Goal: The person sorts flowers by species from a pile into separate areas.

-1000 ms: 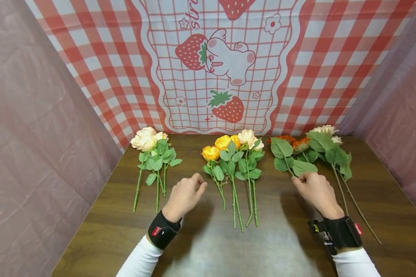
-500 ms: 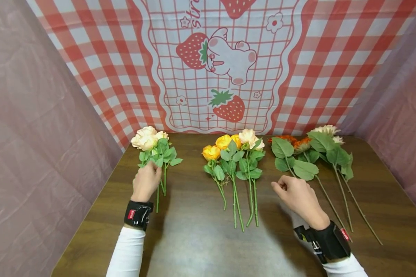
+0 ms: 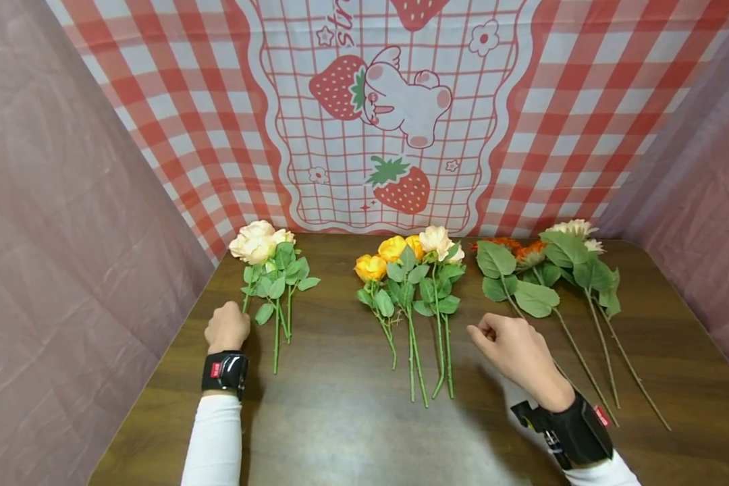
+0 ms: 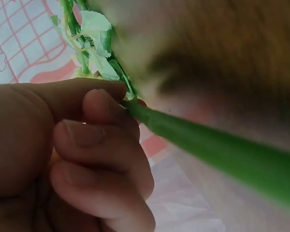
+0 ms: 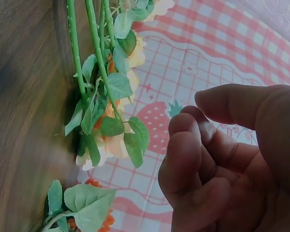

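At the left of the table, in the head view, my left hand (image 3: pixel 227 328) pinches the green stem (image 4: pixel 208 145) of the outermost cream rose (image 3: pixel 252 246) between thumb and fingers. The flower head lies on the table against other cream roses. My right hand (image 3: pixel 519 349) hovers at the right, fingers loosely curled; the right wrist view shows nothing between its thumb and fingertips. Closest to it are the stems of the orange flowers (image 3: pixel 530 255), partly hidden behind the hand. Yellow roses (image 3: pixel 372 268) lie between my two hands.
Pale pink roses (image 3: pixel 435 241) lie beside the yellow ones. White flowers (image 3: pixel 571 228) with broad leaves and long stems lie at the far right. A checked strawberry cloth (image 3: pixel 219 121) hangs behind the wooden table (image 3: pixel 340 432), with pinkish curtains (image 3: pixel 55 223) at the sides.
My left hand has moved left from near the yellow roses to the outermost cream rose and grips its stem. My right hand has let go of an orange flower's stem and moved slightly left and down.
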### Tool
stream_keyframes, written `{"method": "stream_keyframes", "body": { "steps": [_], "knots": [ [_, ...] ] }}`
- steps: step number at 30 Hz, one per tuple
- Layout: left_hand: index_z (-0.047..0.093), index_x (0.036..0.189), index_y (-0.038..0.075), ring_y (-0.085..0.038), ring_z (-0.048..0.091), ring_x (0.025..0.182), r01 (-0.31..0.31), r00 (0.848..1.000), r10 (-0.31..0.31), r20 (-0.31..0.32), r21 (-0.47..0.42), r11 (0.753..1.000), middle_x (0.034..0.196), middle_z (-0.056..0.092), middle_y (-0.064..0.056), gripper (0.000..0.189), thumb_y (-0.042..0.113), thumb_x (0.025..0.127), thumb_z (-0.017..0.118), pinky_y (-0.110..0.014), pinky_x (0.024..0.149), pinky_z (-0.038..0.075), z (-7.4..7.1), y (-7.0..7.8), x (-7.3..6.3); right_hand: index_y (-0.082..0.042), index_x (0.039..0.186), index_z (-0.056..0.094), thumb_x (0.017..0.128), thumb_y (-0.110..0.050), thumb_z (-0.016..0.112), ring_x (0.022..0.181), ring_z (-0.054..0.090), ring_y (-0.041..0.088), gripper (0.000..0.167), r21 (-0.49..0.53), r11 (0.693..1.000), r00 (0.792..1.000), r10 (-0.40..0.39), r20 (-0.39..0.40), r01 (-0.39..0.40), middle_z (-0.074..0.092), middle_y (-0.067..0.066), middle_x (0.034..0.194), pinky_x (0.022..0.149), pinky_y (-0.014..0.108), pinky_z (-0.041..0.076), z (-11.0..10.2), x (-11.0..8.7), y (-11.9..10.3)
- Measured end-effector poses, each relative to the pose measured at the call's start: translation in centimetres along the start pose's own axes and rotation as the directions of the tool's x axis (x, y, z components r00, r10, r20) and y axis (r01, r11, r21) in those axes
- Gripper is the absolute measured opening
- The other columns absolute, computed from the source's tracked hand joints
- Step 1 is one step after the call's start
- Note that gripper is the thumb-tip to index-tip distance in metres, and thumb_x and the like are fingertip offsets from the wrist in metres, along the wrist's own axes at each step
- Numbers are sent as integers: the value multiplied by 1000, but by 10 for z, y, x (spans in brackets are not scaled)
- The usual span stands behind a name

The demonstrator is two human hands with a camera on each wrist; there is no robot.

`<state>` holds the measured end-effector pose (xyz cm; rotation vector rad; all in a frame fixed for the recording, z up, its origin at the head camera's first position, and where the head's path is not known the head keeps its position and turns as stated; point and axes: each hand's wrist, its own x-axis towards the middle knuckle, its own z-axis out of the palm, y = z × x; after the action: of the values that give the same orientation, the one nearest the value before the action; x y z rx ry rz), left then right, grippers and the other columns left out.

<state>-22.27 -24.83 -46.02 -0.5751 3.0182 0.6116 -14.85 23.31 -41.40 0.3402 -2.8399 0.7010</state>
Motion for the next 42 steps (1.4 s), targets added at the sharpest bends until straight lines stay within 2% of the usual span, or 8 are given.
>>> {"method": "stream_keyframes", "body": {
  "steps": [5,16,21,31,39,42],
  "knots": [
    [63,92,-10,-55,62,95,5,1000,-5,11,-13,1000,106,62,-40,25,9,90,47,-62,72,50,-4,-1,-1,-18,71,56,94,-22,67,49,38,11,25,-5,1000,1000,-1,-7,1,41,-6,57,48,27,27,1,-1,1],
    [59,81,-8,-59,61,87,-49,993,41,-109,-77,996,99,61,-43,24,7,89,42,-64,65,48,-16,4,-9,-18,69,53,94,-22,66,49,37,11,28,-4,1000,1000,-1,-4,1,39,-6,56,49,27,25,0,-1,2],
    [57,83,-7,-58,62,86,-67,987,51,-151,-101,993,97,62,-42,23,8,91,41,-64,64,48,-20,9,-12,-18,70,54,94,-22,67,49,37,11,27,-4,1000,1000,0,2,0,40,-6,56,48,27,25,0,-1,2],
    [54,89,-1,-55,62,88,-124,979,101,-177,-129,984,98,63,-37,20,13,95,42,-62,67,48,-29,18,-19,-18,71,54,94,-22,66,49,37,11,27,1,1000,1000,0,7,0,39,-6,57,49,27,26,0,-1,2],
    [57,99,-1,-51,64,87,-185,969,155,-192,-149,971,100,65,-33,22,17,98,44,-59,68,49,-41,37,-32,-18,71,56,94,-22,66,50,37,10,25,4,1000,1000,-6,4,6,41,-6,57,48,26,26,1,-2,2],
    [58,101,-1,-47,66,82,-230,958,196,-209,-157,960,95,67,-28,22,18,99,47,-56,66,50,-43,47,-38,-18,71,56,94,-22,67,49,36,9,25,6,1000,1000,-13,7,13,41,-7,57,48,25,25,1,-2,1]
  ]
}}
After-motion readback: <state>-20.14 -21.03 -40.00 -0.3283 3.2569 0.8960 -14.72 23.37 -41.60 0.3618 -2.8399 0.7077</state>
